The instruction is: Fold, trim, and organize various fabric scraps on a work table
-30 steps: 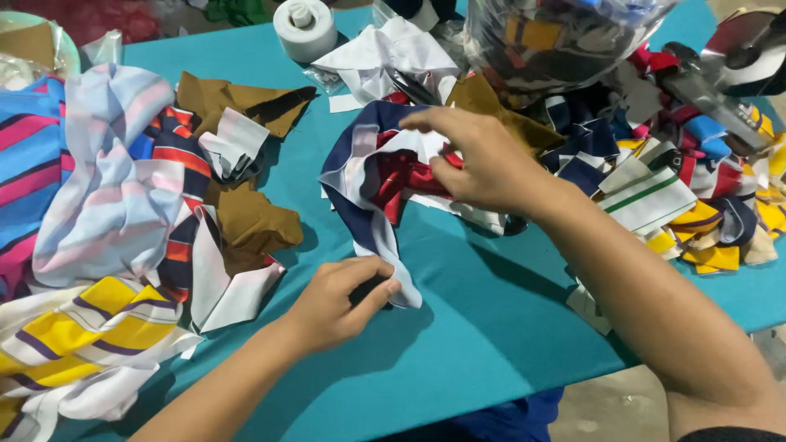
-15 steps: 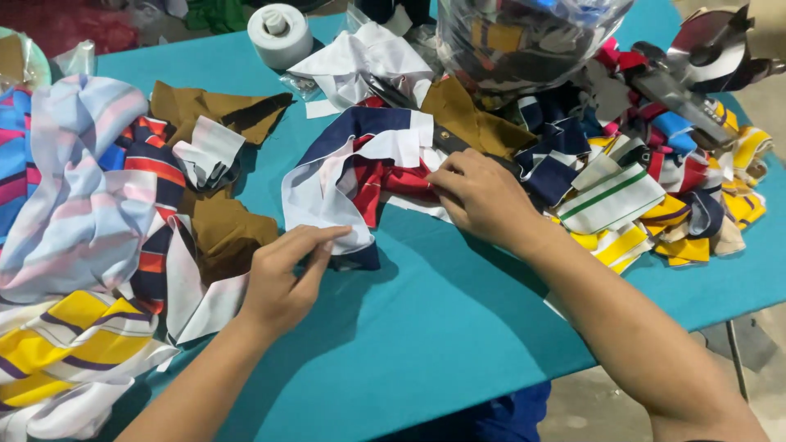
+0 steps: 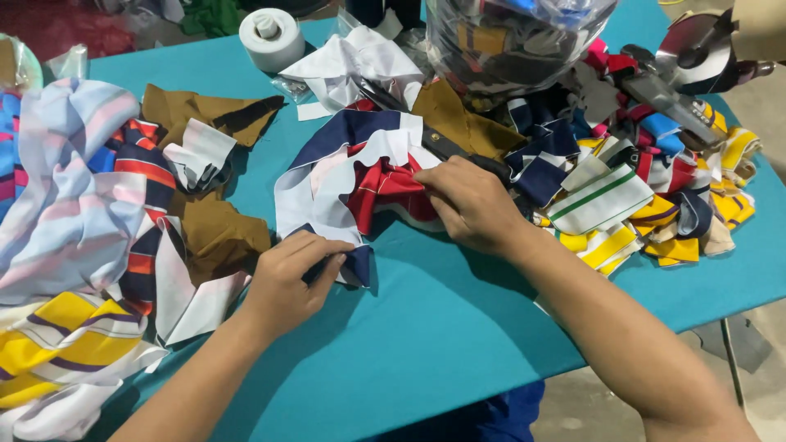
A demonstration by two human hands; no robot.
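Observation:
A crumpled fabric piece point(image 3: 348, 168) in navy, white and red stripes lies on the teal table point(image 3: 426, 327). My left hand point(image 3: 291, 278) pinches its lower navy corner near the table's middle. My right hand point(image 3: 471, 205) grips the red striped part on the piece's right side. Black scissors point(image 3: 458, 151) lie just behind my right hand, partly under brown cloth.
Heaps of striped cloth point(image 3: 74, 245) fill the left side, brown scraps point(image 3: 217, 233) beside them. Yellow, blue and white scraps point(image 3: 647, 205) pile at the right. A clear bag of scraps point(image 3: 508, 41), a white tape roll point(image 3: 272, 37) and a round cutting machine point(image 3: 696, 57) stand at the back.
Both hands have drawn the striped piece left and nearer the table's centre. My left hand shifted its pinch to the navy corner; my right hand closed on the red part.

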